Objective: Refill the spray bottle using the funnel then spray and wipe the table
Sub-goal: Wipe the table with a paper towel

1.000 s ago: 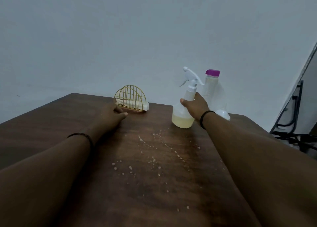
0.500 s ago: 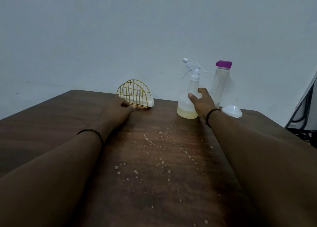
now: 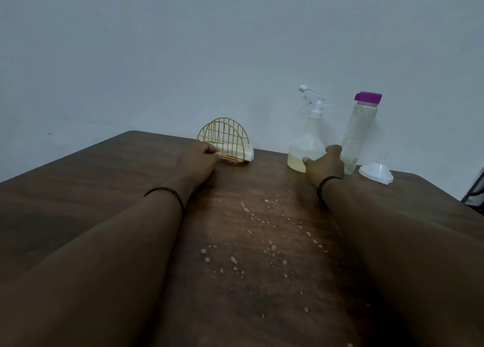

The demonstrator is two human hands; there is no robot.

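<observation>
Forearms: both reach forward from the near edge across the dark wooden worktop (image 3: 78, 189), each with a thin black wristband.
Droplets (image 3: 258, 231): pale beads of liquid lie scattered over the middle of the worktop between the two arms, with a duller wet patch around them.
Left hand (image 3: 196, 160): rests on the worktop with its fingers curled at the near left foot of the napkin holder; the grip closes on the white napkin (image 3: 235, 151) at the holder's base, though the exact pinch is partly hidden by the knuckles.
Right hand (image 3: 324, 164): sits at the base of the spray bottle, thumb against the bottle's lower front and fingers wrapped round its right side, so the grip is clamped on the bottle.
Napkin holder (image 3: 224, 139): a yellow wire half-round rack, upright near the far edge, with the napkin lying low inside it.
Spray bottle (image 3: 307, 139): stands upright on the worktop at the far right, translucent, with a white trigger head and a shallow layer of yellowish liquid at the bottom.
Purple-capped bottle (image 3: 360, 131): tall and clear, upright just right of the spray bottle, behind the right hand.
Funnel (image 3: 375, 172): white, upside down on its wide mouth, spout up, just right of the tall bottle.
Wall (image 3: 157, 58): plain pale grey behind the worktop.
</observation>
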